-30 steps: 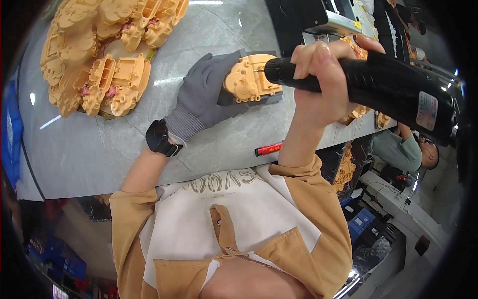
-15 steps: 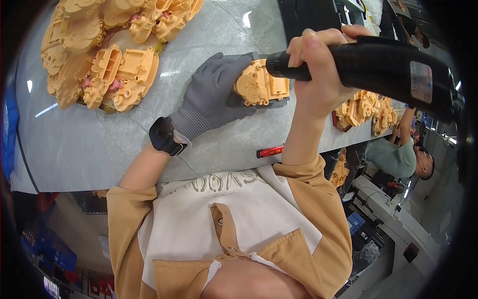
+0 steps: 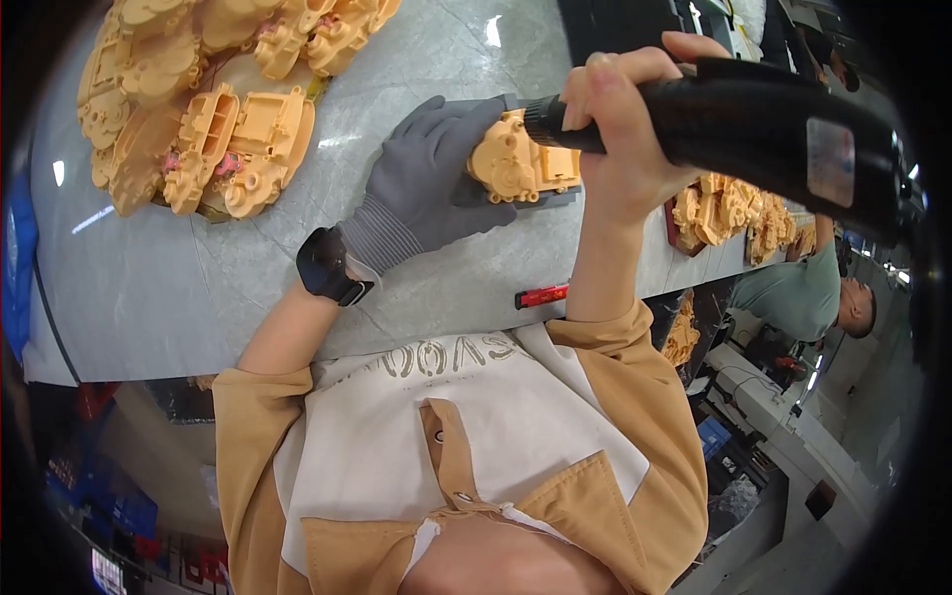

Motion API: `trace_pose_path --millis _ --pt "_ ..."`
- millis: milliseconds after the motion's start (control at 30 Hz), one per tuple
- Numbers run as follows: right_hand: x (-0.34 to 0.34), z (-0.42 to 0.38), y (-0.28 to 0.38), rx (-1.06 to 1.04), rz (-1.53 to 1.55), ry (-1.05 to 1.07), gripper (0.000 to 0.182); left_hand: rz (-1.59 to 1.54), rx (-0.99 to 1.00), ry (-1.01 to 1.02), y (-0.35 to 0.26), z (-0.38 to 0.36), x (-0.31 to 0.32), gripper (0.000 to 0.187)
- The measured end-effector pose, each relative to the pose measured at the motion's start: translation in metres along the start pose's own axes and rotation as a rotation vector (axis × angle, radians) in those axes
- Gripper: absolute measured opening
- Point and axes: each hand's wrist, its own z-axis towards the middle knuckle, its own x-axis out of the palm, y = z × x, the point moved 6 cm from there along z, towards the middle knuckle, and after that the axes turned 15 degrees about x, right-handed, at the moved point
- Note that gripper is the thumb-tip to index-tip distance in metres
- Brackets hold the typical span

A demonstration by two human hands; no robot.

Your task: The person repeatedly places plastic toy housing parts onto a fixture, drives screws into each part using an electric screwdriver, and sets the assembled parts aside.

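My left hand [image 3: 421,174], in a grey work glove, grips the left side of an orange plastic housing [image 3: 508,171]. That housing has moulded round bosses and sits in a dark grey fixture [image 3: 545,199] on the table. Wrapped around a black electric screwdriver [image 3: 754,124], my right hand [image 3: 627,124] keeps it tilted over the housing. The driver's ribbed nose is right at the housing's upper edge, and its bit is hidden from view.
Many orange housings with pink parts [image 3: 230,164] are heaped at the upper left of the grey table [image 3: 238,288]. A red marker-like object [image 3: 540,297] lies near the front edge. More housings [image 3: 719,213] are to the right, where a person in green [image 3: 793,297] works.
The screwdriver and my right hand have shifted slightly up and left, its nose overlapping the housing's top. My left hand stays on the housing.
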Motion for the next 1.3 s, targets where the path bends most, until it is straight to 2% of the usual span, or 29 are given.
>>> trace_pose_path --millis 200,233,267,367,400,433,500,533,600,633,700,733,800,833,867,933,967,1067,1100,1133,1200,1267,1300 --pt "-0.058 -0.036 0.037 0.0 0.26 -0.103 0.04 0.093 -0.027 0.021 -0.002 -0.007 0.007 0.078" --pt "-0.056 -0.041 0.049 0.018 0.123 -0.155 0.047 0.077 -0.011 0.005 -0.004 -0.008 0.006 0.078" --pt "-0.059 -0.044 0.047 0.007 0.122 -0.164 0.047 0.076 0.025 -0.022 -0.003 -0.003 0.004 0.078" --pt "-0.062 -0.057 0.017 0.094 -0.184 -0.387 0.047 0.085 -0.005 0.032 -0.006 -0.001 0.005 0.078" --pt "-0.058 -0.055 0.016 0.115 -0.035 -0.407 0.045 0.096 -0.003 0.045 -0.006 0.0 0.006 0.079" --pt "-0.056 -0.054 0.017 0.131 -0.104 -0.375 0.044 0.1 -0.001 0.054 -0.008 0.001 0.007 0.079" --pt "-0.056 -0.055 0.017 0.146 -0.164 -0.338 0.044 -0.067 -0.228 0.022 -0.001 0.0 0.009 0.076" --pt "-0.055 -0.056 0.017 0.122 -0.208 -0.334 0.043 -0.055 -0.226 0.02 -0.002 0.004 0.01 0.076" --pt "-0.055 -0.058 0.018 0.094 -0.248 -0.327 0.043 -0.118 -0.404 0.053 0.003 0.006 0.016 0.071" --pt "-0.055 -0.058 0.017 0.076 -0.258 -0.319 0.042 -0.109 -0.4 0.049 0.003 0.009 0.016 0.071" --pt "-0.055 -0.059 0.019 0.059 -0.263 -0.309 0.042 -0.559 -0.653 -0.145 0.011 0.002 0.021 0.069" --pt "-0.053 -0.057 0.019 0.064 -0.261 -0.299 0.042 -0.548 -0.647 -0.149 0.006 0.006 0.014 0.069" --pt "-0.051 -0.06 0.02 0.079 -0.253 -0.295 0.042 -0.849 -0.613 -0.465 -0.019 0.017 -0.016 0.064" --pt "-0.053 -0.063 0.02 0.093 -0.229 -0.325 0.043 -0.587 -0.479 -0.506 -0.039 0.028 -0.039 0.06" --pt "-0.053 -0.06 0.018 0.093 -0.197 -0.344 0.043 -0.57 -0.469 -0.523 -0.041 0.024 -0.045 0.06" --pt "-0.055 -0.061 0.017 0.131 -0.174 -0.383 0.045 0.098 0.104 -0.414 -0.078 0.025 -0.071 0.061" --pt "-0.057 -0.061 0.016 0.118 -0.164 -0.367 0.046 0.135 0.176 -0.329 -0.08 0.02 -0.075 0.066" --pt "-0.057 -0.056 0.016 0.132 -0.111 -0.365 0.046 0.084 0.078 -0.41 -0.087 0.004 -0.092 0.068" --pt "-0.058 -0.055 0.015 0.092 -0.106 -0.308 0.046 0.158 0.147 -0.359 -0.089 -0.002 -0.1 0.069" --pt "-0.057 -0.055 0.014 0.093 -0.109 -0.292 0.047 0.198 0.129 -0.364 -0.093 -0.017 -0.112 0.069" --pt "-0.056 -0.055 0.013 0.109 -0.032 -0.309 0.048 0.407 -0.165 -0.379 -0.105 -0.063 -0.135 0.069" --pt "-0.054 -0.056 0.015 0.106 -0.006 -0.289 0.045 0.481 -0.586 -0.854 -0.121 -0.147 -0.17 0.057" --pt "-0.055 -0.056 0.015 0.093 -0.035 -0.272 0.044 0.492 -0.602 -0.937 -0.127 -0.189 -0.196 0.047"
